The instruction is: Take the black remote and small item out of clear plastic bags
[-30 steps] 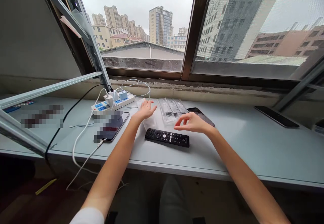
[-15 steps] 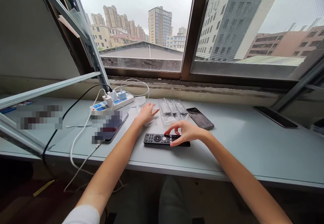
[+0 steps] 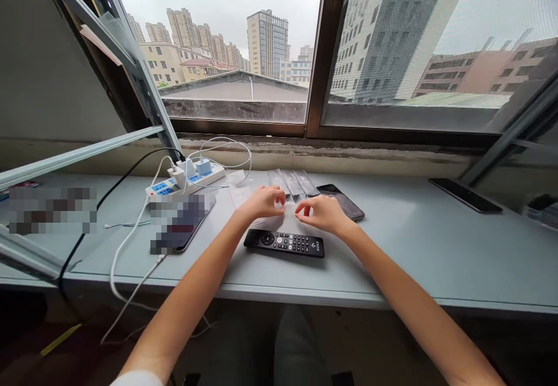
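My left hand (image 3: pixel 265 203) and my right hand (image 3: pixel 323 213) are close together above the desk, fingertips facing each other. Each has its thumb and fingers drawn into a pinch; whatever they hold is too small or too clear to make out. A black remote control (image 3: pixel 284 243) lies crosswise just in front of them, buttons up, touched by neither hand. Behind the hands lie clear plastic bags (image 3: pixel 291 182) with dark contents, partly covered by my fingers. A dark smartphone (image 3: pixel 344 202) rests by the bags, beyond my right hand.
On the left stand a white power strip (image 3: pixel 192 181) with plugged-in chargers, loose cables, and another phone (image 3: pixel 196 223) on a white cord. A black flat device (image 3: pixel 465 195) lies at the right. Metal frame bars (image 3: pixel 82 154) cross the left side; the desk's front edge (image 3: pixel 305 296) is near me.
My right hand has lifted off the remote control and moved up beside the bags. My left hand has moved right, from spread fingers to a pinch. The view has shifted slightly.
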Available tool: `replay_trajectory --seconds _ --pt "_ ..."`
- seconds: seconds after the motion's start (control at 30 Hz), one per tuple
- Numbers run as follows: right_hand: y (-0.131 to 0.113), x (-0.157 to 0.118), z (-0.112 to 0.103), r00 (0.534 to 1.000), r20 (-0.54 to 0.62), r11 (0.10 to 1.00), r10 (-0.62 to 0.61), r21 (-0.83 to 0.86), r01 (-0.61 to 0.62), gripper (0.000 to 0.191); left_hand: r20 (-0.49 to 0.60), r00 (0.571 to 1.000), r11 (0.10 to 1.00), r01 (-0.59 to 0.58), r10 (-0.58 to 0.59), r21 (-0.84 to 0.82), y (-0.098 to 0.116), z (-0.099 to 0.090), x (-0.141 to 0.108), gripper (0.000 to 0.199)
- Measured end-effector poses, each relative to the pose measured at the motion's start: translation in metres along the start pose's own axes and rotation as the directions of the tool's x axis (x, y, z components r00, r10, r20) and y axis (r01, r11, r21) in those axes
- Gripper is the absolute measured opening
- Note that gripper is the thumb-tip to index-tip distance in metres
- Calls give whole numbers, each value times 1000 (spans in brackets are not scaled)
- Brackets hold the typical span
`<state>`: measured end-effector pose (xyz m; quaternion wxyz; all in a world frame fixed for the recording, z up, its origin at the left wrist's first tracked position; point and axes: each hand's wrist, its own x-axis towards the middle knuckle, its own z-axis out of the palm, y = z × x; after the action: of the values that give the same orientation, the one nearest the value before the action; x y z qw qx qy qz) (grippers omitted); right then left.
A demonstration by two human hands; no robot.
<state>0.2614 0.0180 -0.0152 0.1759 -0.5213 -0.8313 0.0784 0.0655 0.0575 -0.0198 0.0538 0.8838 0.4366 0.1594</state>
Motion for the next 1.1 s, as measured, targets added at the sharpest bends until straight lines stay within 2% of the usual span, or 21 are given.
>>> replay_trajectory --seconds 0.1,0.2,0.27,0.37,0.47,0.6,0.73,0.87,1.0,1.1 --pt "8 1 -9 981 -125 988 151 35 -147 23 -16 1000 992 -13 11 -125 -4 -2 2 17" --pt "27 3 -17 894 -253 927 370 33 -374 27 -58 998 983 -3 -8 -186 -9 -2 5 27" --pt "42 4 -18 839 -265 868 475 -18 -497 37 -94 994 983 29 -47 -181 -12 -1 6 28" --pt "57 6 -15 803 -172 797 570 -121 -592 51 -127 988 981 59 -83 -185 -13 -1 6 28" --pt "63 7 -11 786 -103 773 610 -139 -619 58 -134 987 972 56 -89 -229 -12 -1 5 26" --pt "62 8 -9 778 -108 766 619 -135 -628 65 -167 981 948 42 -99 -314 -8 -1 5 23" --pt "60 8 -10 786 -120 775 606 -131 -618 66 -245 967 922 -32 -69 -385 -3 2 8 22" --pt "64 10 -8 767 -141 757 626 -127 -641 63 -316 948 928 -89 -32 -361 1 4 9 21" --pt "74 13 -7 755 -88 750 650 -80 -656 58 -434 900 939 -118 -36 -324 2 4 10 22" --pt "79 13 -5 755 -87 755 650 -44 -655 68 -422 906 952 -108 -24 -287 1 5 10 19"
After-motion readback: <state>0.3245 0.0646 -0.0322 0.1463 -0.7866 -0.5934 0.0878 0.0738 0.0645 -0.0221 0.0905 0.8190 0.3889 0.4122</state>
